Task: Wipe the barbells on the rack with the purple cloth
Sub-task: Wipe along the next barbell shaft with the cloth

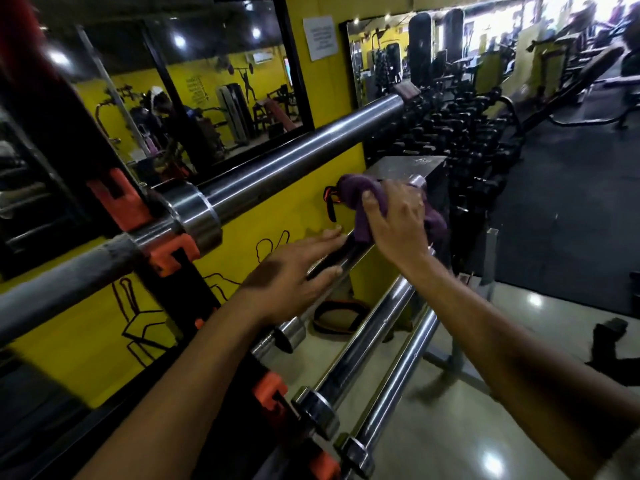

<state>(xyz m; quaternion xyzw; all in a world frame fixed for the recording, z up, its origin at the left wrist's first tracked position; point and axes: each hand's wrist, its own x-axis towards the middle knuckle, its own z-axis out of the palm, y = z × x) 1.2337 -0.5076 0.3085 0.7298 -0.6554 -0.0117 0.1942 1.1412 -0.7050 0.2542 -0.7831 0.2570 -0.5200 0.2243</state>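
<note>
Right grip [394, 216] holds one purple cloth [360, 199] on the second barbell [332, 261]; left grip [294, 271] rests flat, fingers straight. Four barbells visible on one rack [173, 282].

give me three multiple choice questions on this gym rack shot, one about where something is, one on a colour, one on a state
1. Where is the crumpled purple cloth?
A. on the floor
B. in the right hand, on a chrome barbell sleeve
C. draped over the top barbell

2. What colour are the plastic hooks on the black rack upright?
A. orange
B. green
C. white

3. How is the left hand?
A. clenched in an empty fist
B. hanging away from the rack
C. fingers laid fairly straight along the second barbell sleeve

Answers:
1 B: the right hand grips the cloth at the far end of that sleeve.
2 A: the hooks cradling the large top steel barbell are orange.
3 C: the palm and extended fingers rest on the bar, holding nothing.
</note>
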